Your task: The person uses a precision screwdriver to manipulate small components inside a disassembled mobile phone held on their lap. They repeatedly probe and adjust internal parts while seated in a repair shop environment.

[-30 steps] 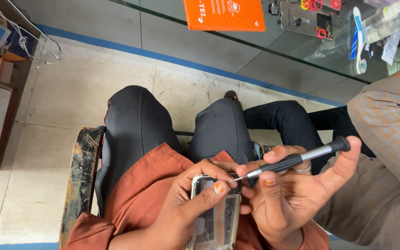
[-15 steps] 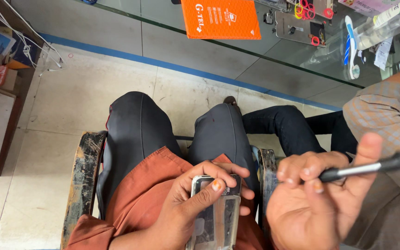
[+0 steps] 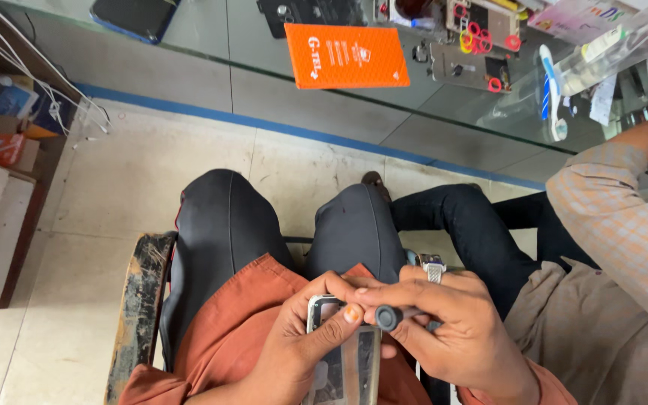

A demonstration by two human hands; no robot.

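Over the lap, the right hand (image 3: 451, 330) has swung its pinched screwdriver (image 3: 393, 316) back onto the opened phone (image 3: 346, 360); the left hand (image 3: 301, 352) grips that phone.

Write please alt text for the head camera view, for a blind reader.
Seen from above, a seated person's left hand holds an opened phone over the lap while the right hand grips a dark screwdriver at it. Another person's checked sleeve is at right.
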